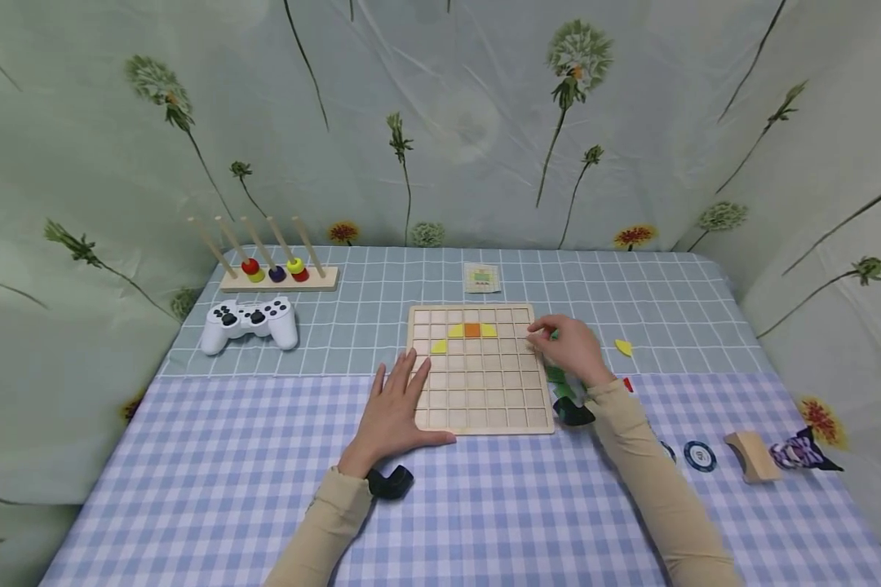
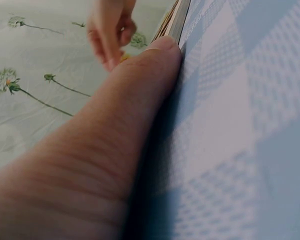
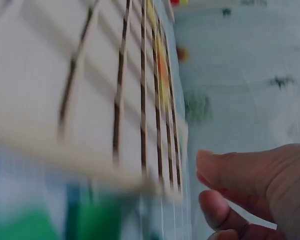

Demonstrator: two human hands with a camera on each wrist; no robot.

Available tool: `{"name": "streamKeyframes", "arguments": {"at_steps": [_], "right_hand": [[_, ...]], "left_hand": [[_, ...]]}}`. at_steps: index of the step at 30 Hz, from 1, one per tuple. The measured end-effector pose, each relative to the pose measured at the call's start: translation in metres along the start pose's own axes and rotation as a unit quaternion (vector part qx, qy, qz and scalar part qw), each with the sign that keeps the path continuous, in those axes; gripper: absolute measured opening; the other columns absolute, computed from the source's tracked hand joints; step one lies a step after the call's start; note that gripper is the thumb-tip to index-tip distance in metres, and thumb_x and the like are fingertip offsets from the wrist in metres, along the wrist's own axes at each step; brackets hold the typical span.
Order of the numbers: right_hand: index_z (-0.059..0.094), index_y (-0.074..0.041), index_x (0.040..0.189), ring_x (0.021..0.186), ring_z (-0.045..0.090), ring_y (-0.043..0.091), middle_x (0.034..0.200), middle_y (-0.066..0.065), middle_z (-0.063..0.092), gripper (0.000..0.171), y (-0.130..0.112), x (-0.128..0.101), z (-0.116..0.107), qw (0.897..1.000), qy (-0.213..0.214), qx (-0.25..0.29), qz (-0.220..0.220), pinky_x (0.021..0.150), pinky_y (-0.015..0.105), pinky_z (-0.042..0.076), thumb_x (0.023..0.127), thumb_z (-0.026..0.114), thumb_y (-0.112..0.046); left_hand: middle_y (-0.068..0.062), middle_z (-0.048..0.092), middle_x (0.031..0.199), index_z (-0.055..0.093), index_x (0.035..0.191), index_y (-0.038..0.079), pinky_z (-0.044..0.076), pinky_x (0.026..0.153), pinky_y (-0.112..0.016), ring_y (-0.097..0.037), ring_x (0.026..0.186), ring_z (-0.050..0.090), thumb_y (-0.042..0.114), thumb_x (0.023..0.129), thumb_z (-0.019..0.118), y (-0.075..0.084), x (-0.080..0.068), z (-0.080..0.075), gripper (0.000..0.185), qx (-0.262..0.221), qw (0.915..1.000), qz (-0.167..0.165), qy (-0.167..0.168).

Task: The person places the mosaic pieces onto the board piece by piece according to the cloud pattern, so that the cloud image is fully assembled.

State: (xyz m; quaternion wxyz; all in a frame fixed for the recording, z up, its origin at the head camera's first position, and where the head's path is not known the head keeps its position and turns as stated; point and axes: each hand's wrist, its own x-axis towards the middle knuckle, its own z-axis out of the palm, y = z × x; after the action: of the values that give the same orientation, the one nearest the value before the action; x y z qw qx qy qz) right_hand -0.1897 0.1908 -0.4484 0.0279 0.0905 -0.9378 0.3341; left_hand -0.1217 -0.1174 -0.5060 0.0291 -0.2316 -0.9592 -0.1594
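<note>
A wooden grid board (image 1: 480, 383) lies flat near the middle of the worktop (image 1: 191, 456), across the seam between the light blue grid cloth and the blue checked cloth. Near its far edge an orange square tile (image 1: 472, 329) sits in a cell between two yellow curved tiles (image 1: 455, 331), and a third yellow piece (image 1: 439, 346) lies one row nearer, to the left.

The left hand (image 1: 396, 403) rests flat on the worktop with straight, relaxed fingers touching the board's left edge, the thumb along its near left corner; it grasps nothing. The right hand (image 1: 568, 346) is at the board's right edge, fingers bent toward each other with something green just showing at them; whether it actually pinches a piece I cannot tell, since the right wrist view is blurred.

A small pile of green and dark pieces (image 1: 568, 403) lies just beside the board under the right wrist. A loose yellow piece (image 1: 623, 347) lies further right. A white game controller (image 1: 250, 322) and a peg rack with coloured rings (image 1: 275, 265) stand far left
</note>
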Motion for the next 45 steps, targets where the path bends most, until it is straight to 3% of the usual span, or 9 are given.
{"name": "streamKeyframes", "arguments": {"at_steps": [6,12,22,27,31,38,45], "right_hand": [[0.069,-0.002,0.105,0.053,0.044,0.018,0.085,0.011,0.062,0.025,0.029,-0.002,-0.025,0.998,0.002,-0.05,0.039,0.043,0.03,0.032,0.089,0.068,-0.02],[0.069,-0.001,0.109,0.064,0.053,0.022,0.085,0.012,0.063,0.03,0.041,0.001,-0.026,0.994,-0.027,-0.086,0.059,0.048,0.032,0.039,0.088,0.069,-0.021],[0.064,-0.006,0.091,0.07,0.055,0.026,0.083,0.01,0.062,0.019,0.042,0.004,-0.021,0.996,-0.013,-0.079,0.05,0.056,0.038,0.042,0.082,0.074,-0.018],[0.063,-0.007,0.087,0.058,0.051,0.021,0.081,0.009,0.064,0.015,0.029,0.005,-0.019,0.998,0.013,-0.044,0.034,0.049,0.033,0.037,0.083,0.072,-0.018],[0.064,-0.006,0.087,0.053,0.045,0.018,0.081,0.008,0.063,0.014,0.014,0.01,-0.006,1.0,0.027,-0.001,-0.003,0.048,0.032,0.035,0.084,0.072,-0.017],[0.068,-0.006,0.087,0.054,0.044,0.017,0.079,0.004,0.062,0.01,-0.02,0.021,0.024,0.996,-0.02,0.073,-0.039,0.053,0.031,0.038,0.084,0.073,-0.014],[0.071,-0.007,0.089,0.056,0.045,0.016,0.086,0.004,0.066,0.007,-0.045,0.03,0.05,0.994,-0.054,0.085,-0.03,0.053,0.029,0.038,0.086,0.072,-0.013]], "left_hand": [[-0.013,0.012,0.157,0.022,0.152,0.01,0.0,0.113,-0.048,-0.027,0.143,0.007,0.085,0.063,0.056,-0.002,-0.001,0.0,0.121,-0.009,0.9999,0.003,0.004],[-0.015,0.014,0.156,0.025,0.151,0.009,0.002,0.112,-0.05,-0.029,0.143,0.009,0.084,0.064,0.057,-0.001,-0.001,0.002,0.12,-0.012,0.9997,0.015,0.014],[-0.014,0.012,0.156,0.023,0.152,0.009,0.001,0.113,-0.048,-0.027,0.143,0.007,0.081,0.063,0.06,-0.001,0.001,0.002,0.12,-0.007,0.9998,0.014,0.009],[-0.014,0.011,0.157,0.022,0.152,0.01,0.001,0.113,-0.048,-0.027,0.143,0.006,0.082,0.063,0.059,-0.002,0.001,0.002,0.12,0.0,0.9999,0.009,0.005],[-0.014,0.013,0.156,0.023,0.152,0.01,0.002,0.113,-0.049,-0.027,0.143,0.007,0.083,0.063,0.058,-0.002,0.0,0.001,0.12,-0.002,0.9999,0.01,0.009],[-0.014,0.013,0.156,0.022,0.152,0.01,0.003,0.113,-0.05,-0.027,0.143,0.007,0.085,0.063,0.055,-0.001,0.001,0.002,0.121,0.003,0.9998,0.013,0.016],[-0.016,0.017,0.155,0.026,0.151,0.008,0.007,0.112,-0.052,-0.029,0.142,0.011,0.086,0.063,0.055,-0.002,0.001,0.003,0.121,0.005,0.9995,0.015,0.029]]}}
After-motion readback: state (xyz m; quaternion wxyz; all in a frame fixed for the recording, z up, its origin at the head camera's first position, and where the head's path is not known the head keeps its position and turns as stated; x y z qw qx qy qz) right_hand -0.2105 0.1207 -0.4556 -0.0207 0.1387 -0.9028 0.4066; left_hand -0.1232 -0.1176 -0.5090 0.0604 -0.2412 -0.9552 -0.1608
